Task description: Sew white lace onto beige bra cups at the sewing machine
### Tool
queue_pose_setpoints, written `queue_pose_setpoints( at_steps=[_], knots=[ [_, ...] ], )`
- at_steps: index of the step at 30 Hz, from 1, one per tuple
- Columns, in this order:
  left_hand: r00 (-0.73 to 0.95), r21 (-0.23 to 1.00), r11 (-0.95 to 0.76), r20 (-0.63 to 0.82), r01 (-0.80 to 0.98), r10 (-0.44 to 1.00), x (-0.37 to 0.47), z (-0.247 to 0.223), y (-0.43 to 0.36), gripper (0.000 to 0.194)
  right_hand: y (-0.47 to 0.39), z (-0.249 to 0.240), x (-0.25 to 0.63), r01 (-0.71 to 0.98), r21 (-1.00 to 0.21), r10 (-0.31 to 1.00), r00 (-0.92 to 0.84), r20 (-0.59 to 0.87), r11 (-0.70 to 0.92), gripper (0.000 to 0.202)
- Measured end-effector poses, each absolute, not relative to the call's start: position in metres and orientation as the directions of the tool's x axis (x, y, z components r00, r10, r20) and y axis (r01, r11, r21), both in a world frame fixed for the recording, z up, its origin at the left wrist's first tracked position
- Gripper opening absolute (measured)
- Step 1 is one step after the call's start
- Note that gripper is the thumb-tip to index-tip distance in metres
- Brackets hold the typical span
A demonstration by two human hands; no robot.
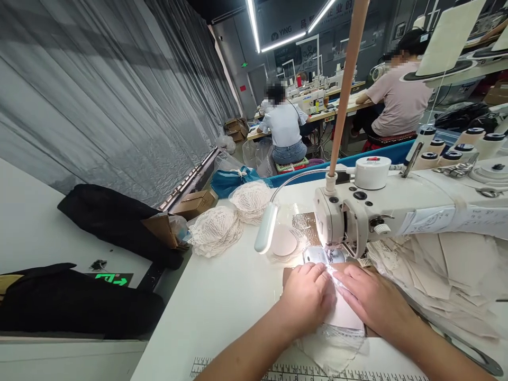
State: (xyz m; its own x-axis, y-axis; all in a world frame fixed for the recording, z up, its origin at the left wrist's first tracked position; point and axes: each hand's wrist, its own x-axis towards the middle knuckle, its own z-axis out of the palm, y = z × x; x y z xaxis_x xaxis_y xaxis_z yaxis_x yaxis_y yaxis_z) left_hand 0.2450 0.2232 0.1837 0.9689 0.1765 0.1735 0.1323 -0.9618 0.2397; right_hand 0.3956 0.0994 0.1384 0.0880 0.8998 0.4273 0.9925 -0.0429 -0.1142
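Both hands are at the needle area of a white sewing machine (384,196). A pale fabric piece with a lace edge (345,312) lies under them on the table. My left hand (311,291) has its fingers curled together on the fabric's left side, just in front of the presser foot. On the right side, my right hand (363,293) lies with its fingers stretched flat over the fabric, their tips close to the left hand's. A lit lamp (265,227) shines from the left of the machine head.
Stacks of lace pieces (216,230) lie at the table's back left. Pale fabric pieces (448,264) are heaped right of the machine. A printed ruler (286,370) runs along the front. Two people sit at machines behind.
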Motion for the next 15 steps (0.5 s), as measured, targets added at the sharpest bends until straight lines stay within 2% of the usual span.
queue_pose_setpoints(
  at_steps=[6, 15],
  knots=[
    [0.981, 0.261, -0.964, 0.174, 0.040, 0.088, 0.250, 0.180, 0.242, 0.043, 0.103, 0.138, 0.395, 0.992, -0.099, 0.880, 0.116, 0.462, -0.078, 0.031],
    [0.992, 0.287, -0.956, 0.123, -0.061, -0.027, 0.258, 0.176, 0.269, 0.049, 0.110, 0.141, 0.391, 0.986, -0.063, 0.865, 0.167, 0.473, -0.155, 0.031]
  ],
)
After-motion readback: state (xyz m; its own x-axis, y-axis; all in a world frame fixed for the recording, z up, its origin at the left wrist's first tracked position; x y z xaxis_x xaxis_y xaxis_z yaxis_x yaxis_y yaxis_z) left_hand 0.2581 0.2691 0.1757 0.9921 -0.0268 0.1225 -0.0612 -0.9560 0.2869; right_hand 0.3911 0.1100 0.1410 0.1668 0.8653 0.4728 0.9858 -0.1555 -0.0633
